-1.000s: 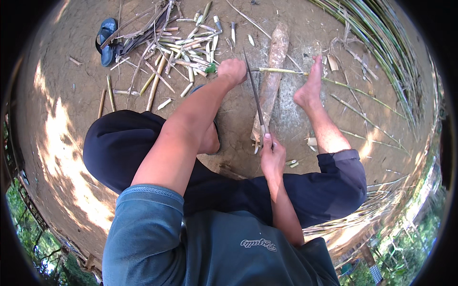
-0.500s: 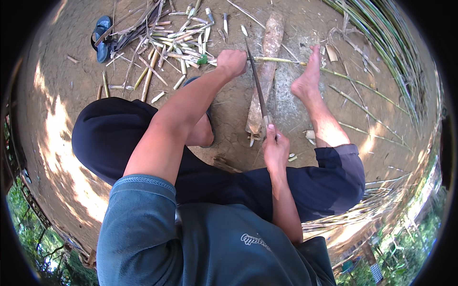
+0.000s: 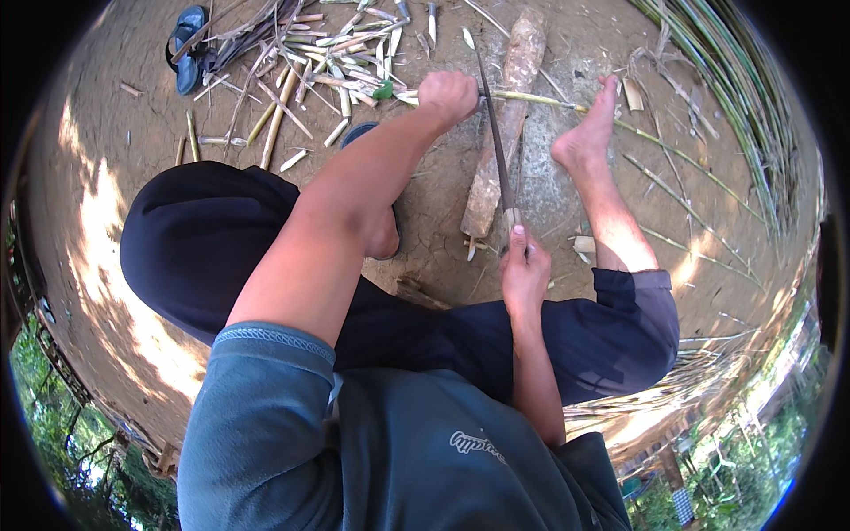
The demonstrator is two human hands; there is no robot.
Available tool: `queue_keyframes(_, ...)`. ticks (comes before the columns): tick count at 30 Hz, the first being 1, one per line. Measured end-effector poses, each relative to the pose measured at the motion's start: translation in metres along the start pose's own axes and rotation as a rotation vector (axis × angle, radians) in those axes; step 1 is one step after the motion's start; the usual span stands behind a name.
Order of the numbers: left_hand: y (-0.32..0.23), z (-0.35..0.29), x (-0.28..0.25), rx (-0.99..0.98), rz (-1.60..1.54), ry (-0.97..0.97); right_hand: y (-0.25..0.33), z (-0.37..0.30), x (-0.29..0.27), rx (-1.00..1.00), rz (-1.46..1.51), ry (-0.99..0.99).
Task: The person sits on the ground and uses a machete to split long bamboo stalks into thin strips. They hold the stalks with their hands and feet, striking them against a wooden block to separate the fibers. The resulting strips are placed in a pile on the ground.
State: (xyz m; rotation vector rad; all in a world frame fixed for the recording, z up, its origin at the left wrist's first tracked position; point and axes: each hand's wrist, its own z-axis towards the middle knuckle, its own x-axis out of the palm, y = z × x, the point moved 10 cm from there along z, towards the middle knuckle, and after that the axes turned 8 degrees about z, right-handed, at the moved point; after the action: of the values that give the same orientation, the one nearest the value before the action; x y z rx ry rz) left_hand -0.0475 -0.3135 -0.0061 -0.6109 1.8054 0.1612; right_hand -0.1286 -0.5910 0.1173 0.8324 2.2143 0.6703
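**Gripping blade and bamboo over the log**

Closing round the handle, the right hand (image 3: 524, 270) held a long knife (image 3: 496, 142) whose blade ran toward twelve o'clock. The left hand (image 3: 449, 95), fisted, clamped a thin bamboo stick (image 3: 540, 101) lying crosswise toward three o'clock, over the log (image 3: 505, 124). Blade met stick just beside the left hand, beside the bare foot (image 3: 589, 133).

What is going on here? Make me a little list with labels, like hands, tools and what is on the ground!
Left hand: grips a thin bamboo stick
Right hand: holds the handle of a long knife
Knife: blade crosses the stick, over a wooden log
Right foot: bare, on the dirt ground, beside the log
Ground: cut bamboo pieces, blue sandals
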Motion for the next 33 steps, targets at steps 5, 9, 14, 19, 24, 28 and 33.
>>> queue_keyframes(5, 0.024, -0.01, -0.002, -0.053, 0.014, 0.073, 0.003, -0.015, 0.004, -0.013, 0.013, 0.015)
queue_keyframes(9, 0.004, -0.002, -0.003, 0.016, 0.006, 0.101, 0.001, -0.003, 0.0, -0.085, -0.048, -0.039)
queue_keyframes(14, 0.01, -0.001, -0.004, 0.013, 0.037, 0.078, 0.003, 0.042, 0.021, -0.18, -0.092, -0.012)
queue_keyframes(19, 0.008, 0.003, -0.003, 0.034, 0.057, 0.097, -0.008, 0.007, 0.0, -0.299, 0.112, -0.105)
queue_keyframes(24, 0.011, 0.001, -0.002, 0.034, 0.075, 0.094, -0.002, 0.029, 0.007, -0.306, -0.027, -0.027)
queue_keyframes(28, 0.005, 0.004, 0.003, 0.064, 0.079, 0.088, 0.026, 0.067, 0.029, -0.106, -0.124, 0.027)
queue_keyframes(33, 0.009, 0.0, 0.002, 0.034, 0.064, 0.084, 0.014, 0.032, 0.01, -0.192, -0.079, 0.015)
